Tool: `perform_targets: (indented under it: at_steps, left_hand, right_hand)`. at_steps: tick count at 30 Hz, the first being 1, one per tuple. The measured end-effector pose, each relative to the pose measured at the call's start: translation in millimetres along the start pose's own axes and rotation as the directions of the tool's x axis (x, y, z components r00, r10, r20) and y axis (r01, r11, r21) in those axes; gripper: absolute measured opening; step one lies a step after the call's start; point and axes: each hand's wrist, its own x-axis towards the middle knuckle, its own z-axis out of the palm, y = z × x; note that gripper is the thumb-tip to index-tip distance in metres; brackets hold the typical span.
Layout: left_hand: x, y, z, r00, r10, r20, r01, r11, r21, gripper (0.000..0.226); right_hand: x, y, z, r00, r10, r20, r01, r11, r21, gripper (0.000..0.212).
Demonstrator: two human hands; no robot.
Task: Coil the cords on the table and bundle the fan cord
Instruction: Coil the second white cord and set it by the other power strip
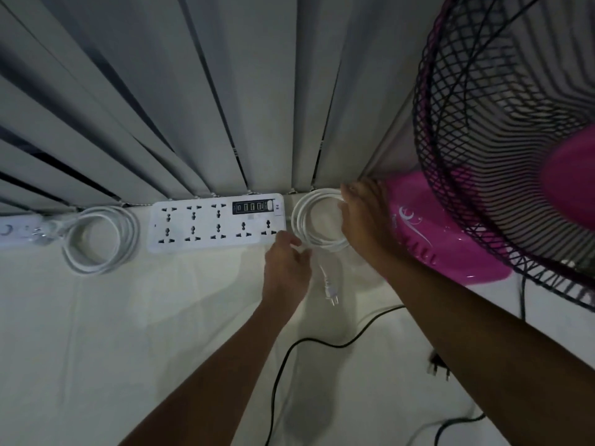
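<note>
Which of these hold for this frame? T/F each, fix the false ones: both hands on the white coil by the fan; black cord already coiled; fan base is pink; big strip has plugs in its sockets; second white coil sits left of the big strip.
1. Both hands are on the white coil beside the fan: true. The left hand is at its near edge, the right hand at its fan side.
2. The black cord is already coiled: false. It trails loose across the table.
3. The fan base is pink: true.
4. The big power strip has plugs in its sockets: false. Its sockets show empty.
5. A second white coil lies left of the big strip: true.
</note>
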Motion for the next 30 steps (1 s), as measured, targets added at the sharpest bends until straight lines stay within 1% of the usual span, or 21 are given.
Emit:
perform_targets:
  at_steps: [1, 2, 3, 4, 5, 6, 7, 9, 10, 11, 12, 13, 15, 17, 18, 21, 25, 28, 30]
  left_hand:
    - [0.4, -3.5, -1.4, 0.99, 0.139, -0.019, -0.138, 0.989, 0.059, 0.017]
    - [1.3, -5.4, -3.4, 0.959, 0.282, -0.028, -0.275, 0.951, 0.143, 0.02]
    - [3.1, -7.1, -5.5, 0.911, 0.411, -0.01, -0.396, 0.883, 0.251, 0.029]
    - [5.5, -8.5, -7.9, 0.859, 0.511, 0.035, -0.489, 0.796, 0.357, 0.04]
    - [8.8, -10.3, -10.2, 0.815, 0.57, 0.101, -0.552, 0.713, 0.433, 0.052]
    - [11.9, -11.8, -12.8, 0.791, 0.583, 0.185, -0.591, 0.651, 0.476, 0.063]
    - [14.3, -12.6, -15.5, 0.777, 0.569, 0.27, -0.617, 0.605, 0.503, 0.072]
    - [18.7, -15.5, -18.0, 0.752, 0.51, 0.418, -0.656, 0.513, 0.554, 0.082]
    - [20.2, -17.0, -18.1, 0.738, 0.485, 0.47, -0.672, 0.459, 0.582, 0.082]
    - [21.1, -17.9, -17.8, 0.727, 0.462, 0.508, -0.683, 0.41, 0.604, 0.08]
    - [21.7, -17.9, -17.3, 0.722, 0.448, 0.528, -0.688, 0.382, 0.617, 0.078]
    - [21.9, -17.7, -17.0, 0.722, 0.44, 0.534, -0.688, 0.375, 0.621, 0.076]
    - [22.1, -17.3, -15.7, 0.73, 0.43, 0.532, -0.681, 0.388, 0.621, 0.074]
    - [22.2, -17.6, -13.2, 0.744, 0.415, 0.523, -0.667, 0.415, 0.619, 0.074]
    - [22.1, -17.3, -12.0, 0.751, 0.407, 0.521, -0.66, 0.425, 0.619, 0.074]
    - [22.2, -15.3, -9.4, 0.762, 0.383, 0.522, -0.647, 0.43, 0.63, 0.074]
    - [23.2, -12.2, -6.9, 0.773, 0.33, 0.542, -0.635, 0.401, 0.661, 0.074]
    - [24.0, -9.7, -3.5, 0.781, 0.279, 0.559, -0.625, 0.353, 0.696, 0.076]
    - [23.5, -8.1, -2.0, 0.785, 0.255, 0.565, -0.62, 0.312, 0.72, 0.078]
  right_hand:
    - [-9.3, -0.6, -3.1, 0.997, -0.014, -0.076, 0.019, 0.998, 0.068, 0.031]
    - [-21.5, -2.2, -5.6, 0.99, -0.011, -0.138, 0.03, 0.99, 0.135, 0.026]
    - [-35.2, -3.8, -7.3, 0.987, -0.008, -0.159, 0.039, 0.98, 0.195, 0.021]
    - [-49.6, -6.6, -9.8, 0.993, -0.01, -0.122, 0.04, 0.967, 0.252, 0.015]
    - [-63.3, -9.3, -11.1, 0.999, -0.007, -0.038, 0.018, 0.952, 0.306, 0.013]
    - [-75.4, -12.2, -11.8, 0.996, 0.003, 0.088, -0.03, 0.947, 0.319, 0.015]
    - [-85.0, -14.9, -10.8, 0.978, 0.011, 0.21, -0.067, 0.962, 0.266, 0.021]
    - [-97.9, -17.8, -6.5, 0.918, 0.025, 0.395, -0.075, 0.991, 0.112, 0.035]
    - [-102.7, -18.3, -4.3, 0.891, 0.034, 0.453, -0.08, 0.993, 0.082, 0.037]
    - [-105.7, -18.2, -3.1, 0.878, 0.042, 0.477, -0.089, 0.993, 0.076, 0.034]
    - [-107.0, -17.3, -2.4, 0.887, 0.044, 0.46, -0.089, 0.993, 0.077, 0.03]
    - [-106.5, -15.3, -1.6, 0.909, 0.046, 0.415, -0.077, 0.995, 0.058, 0.027]
    - [-102.5, -10.2, -1.9, 0.937, 0.101, 0.334, -0.11, 0.994, 0.007, 0.025]
    - [-95.7, -5.9, -4.1, 0.937, 0.163, 0.309, -0.167, 0.986, -0.014, 0.025]
    - [-93.2, -4.4, -4.1, 0.942, 0.167, 0.291, -0.17, 0.985, -0.014, 0.025]
    - [-87.4, -2.3, 0.2, 0.961, 0.125, 0.248, -0.129, 0.992, 0.002, 0.021]
    - [-90.0, 0.1, 10.2, 0.972, 0.048, 0.23, -0.068, 0.995, 0.078, 0.028]
    - [-98.9, 6.0, 14.6, 0.995, -0.019, 0.093, 0.006, 0.99, 0.144, 0.029]
    - [-107.8, 9.3, 19.2, 0.996, -0.086, 0.025, 0.08, 0.982, 0.173, 0.04]
